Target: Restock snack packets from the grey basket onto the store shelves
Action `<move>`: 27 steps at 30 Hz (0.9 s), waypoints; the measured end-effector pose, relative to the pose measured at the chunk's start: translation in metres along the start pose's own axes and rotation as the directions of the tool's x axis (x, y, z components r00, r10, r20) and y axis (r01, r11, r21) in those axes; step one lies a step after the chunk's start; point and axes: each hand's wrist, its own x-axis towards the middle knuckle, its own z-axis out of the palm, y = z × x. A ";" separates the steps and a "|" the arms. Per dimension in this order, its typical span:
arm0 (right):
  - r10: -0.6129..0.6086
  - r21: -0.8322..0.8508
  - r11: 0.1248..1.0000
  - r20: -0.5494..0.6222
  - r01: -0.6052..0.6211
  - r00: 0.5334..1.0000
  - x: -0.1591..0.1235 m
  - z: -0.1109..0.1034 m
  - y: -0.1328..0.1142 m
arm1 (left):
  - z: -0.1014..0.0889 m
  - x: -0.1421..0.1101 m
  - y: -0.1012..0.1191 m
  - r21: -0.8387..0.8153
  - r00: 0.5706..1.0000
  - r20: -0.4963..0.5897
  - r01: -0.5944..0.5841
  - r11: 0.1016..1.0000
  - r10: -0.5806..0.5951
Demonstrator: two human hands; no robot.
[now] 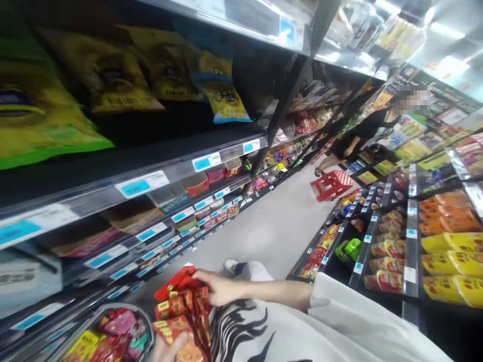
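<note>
Red packets: bunched; right hand, grip closed, far end; left hand, grip closed, near end, likely preventing slips. Snack tub: beside packets.

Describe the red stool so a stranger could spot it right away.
Follow the pale aisle floor away from the camera. Just before the person in black stands the stool, its bright red frame distinct from the dark shelving alongside.

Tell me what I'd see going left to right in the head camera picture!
Big yellow bag with a green edge → red snack packets → white shoe → red stool → yellow packs.
</note>
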 end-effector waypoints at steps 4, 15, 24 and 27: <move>0.260 0.332 0.922 -0.147 -0.200 0.955 0.010 0.027 0.005 | -0.014 -0.005 0.027 -0.036 0.998 -0.003 -0.057 0.998 0.057; 0.533 0.601 0.797 -0.647 -0.066 0.546 0.018 -0.001 0.028 | -0.041 -0.037 0.022 -0.202 0.996 -0.077 0.034 0.979 -0.050; 0.784 0.842 0.537 -0.471 -0.060 0.404 0.001 -0.004 0.036 | -0.066 -0.033 -0.027 -0.322 0.945 -0.326 -0.107 0.941 -0.004; 0.785 0.838 0.544 -0.488 -0.048 0.381 -0.006 0.000 0.032 | -0.062 -0.035 -0.041 -0.352 0.936 -0.348 -0.082 0.932 -0.049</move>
